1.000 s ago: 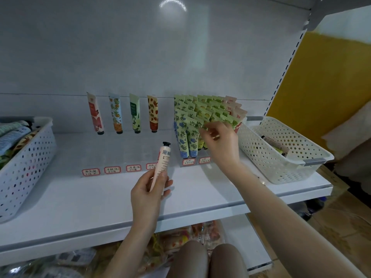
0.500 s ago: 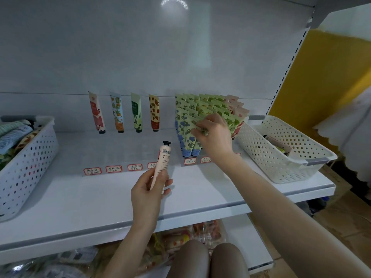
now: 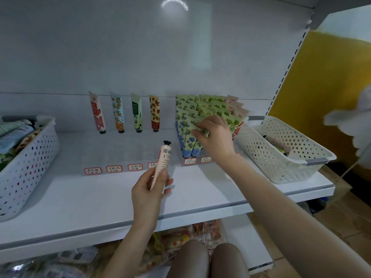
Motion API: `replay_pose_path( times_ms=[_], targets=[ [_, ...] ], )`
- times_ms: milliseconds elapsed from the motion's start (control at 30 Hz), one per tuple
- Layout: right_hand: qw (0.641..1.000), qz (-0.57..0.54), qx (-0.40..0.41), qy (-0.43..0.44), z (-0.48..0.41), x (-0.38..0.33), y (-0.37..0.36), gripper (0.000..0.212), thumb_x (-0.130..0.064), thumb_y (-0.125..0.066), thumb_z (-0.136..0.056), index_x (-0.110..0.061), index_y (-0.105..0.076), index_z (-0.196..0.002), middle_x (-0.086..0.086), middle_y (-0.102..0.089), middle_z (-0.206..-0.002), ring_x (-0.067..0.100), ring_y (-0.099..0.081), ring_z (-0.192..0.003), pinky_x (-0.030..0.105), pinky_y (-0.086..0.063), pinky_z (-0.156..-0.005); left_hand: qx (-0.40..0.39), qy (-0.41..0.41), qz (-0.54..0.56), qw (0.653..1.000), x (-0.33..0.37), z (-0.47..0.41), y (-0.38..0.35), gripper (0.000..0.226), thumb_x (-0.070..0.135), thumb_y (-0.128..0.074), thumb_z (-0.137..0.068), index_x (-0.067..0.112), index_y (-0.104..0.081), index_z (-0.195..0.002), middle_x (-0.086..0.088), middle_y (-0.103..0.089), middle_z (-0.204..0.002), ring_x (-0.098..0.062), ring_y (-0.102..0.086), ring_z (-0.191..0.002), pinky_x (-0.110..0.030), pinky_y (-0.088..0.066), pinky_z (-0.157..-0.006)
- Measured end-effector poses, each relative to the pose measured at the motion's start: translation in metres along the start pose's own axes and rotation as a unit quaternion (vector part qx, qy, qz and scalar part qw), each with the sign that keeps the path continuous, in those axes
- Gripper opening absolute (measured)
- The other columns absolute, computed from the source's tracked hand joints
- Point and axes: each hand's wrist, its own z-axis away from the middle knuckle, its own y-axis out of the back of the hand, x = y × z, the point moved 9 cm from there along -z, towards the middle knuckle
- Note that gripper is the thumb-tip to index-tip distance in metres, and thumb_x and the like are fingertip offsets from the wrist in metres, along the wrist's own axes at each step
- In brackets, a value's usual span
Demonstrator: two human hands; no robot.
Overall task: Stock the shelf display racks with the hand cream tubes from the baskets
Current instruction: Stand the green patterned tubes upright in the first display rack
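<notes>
1. The white metal shelf board [image 3: 80,197] spans the view from left to right, backed by a plain white panel [image 3: 140,57]. A lower shelf beneath it holds clear-wrapped packaged goods [image 3: 180,235].
2. The white perforated plastic basket [image 3: 26,167] stands at the left end of the board. It contains hand cream tubes lying flat. The cream perforated plastic basket [image 3: 281,163] stands at the right end, with a few tubes lying on its floor.
3. The packed block of green, blue-flowered and pink printed tubes [image 3: 202,107] fills the right section of the display rack, just left of the cream basket. The tubes stand cap-down in stepped rows.
4. The right hand [image 3: 216,137] reaches over the near rows of this block. Its thumb and curled fingers pinch the upper end of one green leaf-print tube [image 3: 200,129], which sits among the near rows.
5. The left hand [image 3: 149,189] is raised above the near middle of the board. Its fingers are wrapped round the lower end of a pale pink tube with a black cap [image 3: 164,158], held cap-up with the barcode facing the camera.
6. Four single tubes stand cap-down at the far left of the rack, well apart: red-and-white [image 3: 97,114], blue with orange fruit [image 3: 117,114], green [image 3: 136,114], strawberry-print [image 3: 155,114].
7. Red-bordered handwritten labels [image 3: 93,171] line the near edge of the rack.
</notes>
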Motion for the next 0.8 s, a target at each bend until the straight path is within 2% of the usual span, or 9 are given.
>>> replay_pose_path(
  times_ms=[133,267,367,533,800],
  targets=[
    [1.000,-0.010,0.010,0.015,-0.0007,-0.0031,-0.0002,0.013,-0.014,-0.067,-0.083,-0.005,-0.074,-0.089,0.013,-0.065,-0.099,0.035,-0.052,-0.101,0.026,-0.029,-0.081,-0.007,-0.004,-0.001,1.000,0.0021,0.0006,-0.0029,0.015,0.017,-0.058,-0.090,0.031,-0.059,-0.092,0.000,-0.068,-0.088,-0.005,-0.069,-0.072,-0.016,-0.054,-0.058],
    [1.000,-0.004,0.013,0.022,-0.0027,-0.0057,0.0006,0.011,-0.011,-0.067,-0.082,-0.004,-0.075,-0.085,0.014,-0.065,-0.097,0.035,-0.054,-0.096,0.024,-0.027,-0.080,-0.003,0.000,0.000,1.000,0.0003,0.0003,-0.0010,0.013,0.018,-0.059,-0.089,0.025,-0.060,-0.100,-0.001,-0.068,-0.090,-0.009,-0.069,-0.075,-0.017,-0.055,-0.060],
    [1.000,0.001,0.012,0.023,-0.0022,-0.0064,0.0018,0.014,-0.014,-0.067,-0.083,-0.004,-0.074,-0.090,0.014,-0.064,-0.100,0.034,-0.051,-0.100,0.025,-0.028,-0.079,-0.001,0.003,-0.001,1.000,-0.0007,0.0002,0.0000,0.016,0.018,-0.058,-0.089,0.022,-0.059,-0.105,-0.003,-0.068,-0.091,-0.010,-0.069,-0.076,-0.017,-0.055,-0.060],
    [1.000,-0.007,0.013,0.026,-0.0013,-0.0073,0.0035,0.016,-0.015,-0.065,-0.085,-0.005,-0.073,-0.096,0.014,-0.063,-0.104,0.033,-0.050,-0.103,0.023,-0.026,-0.080,-0.004,-0.008,0.002,1.000,0.0031,0.0014,-0.0011,0.017,0.017,-0.058,-0.090,0.034,-0.059,-0.089,0.000,-0.068,-0.086,-0.006,-0.069,-0.072,-0.015,-0.053,-0.057],
    [0.999,-0.014,0.012,0.026,-0.0016,-0.0050,0.0055,0.018,-0.017,-0.064,-0.086,-0.007,-0.072,-0.098,0.011,-0.063,-0.107,0.031,-0.049,-0.107,0.022,-0.026,-0.082,0.002,-0.003,-0.001,1.000,0.0035,0.0028,-0.0005,0.014,0.019,-0.059,-0.089,0.033,-0.058,-0.091,0.000,-0.068,-0.089,-0.010,-0.069,-0.075,-0.015,-0.053,-0.058]
  ],
)
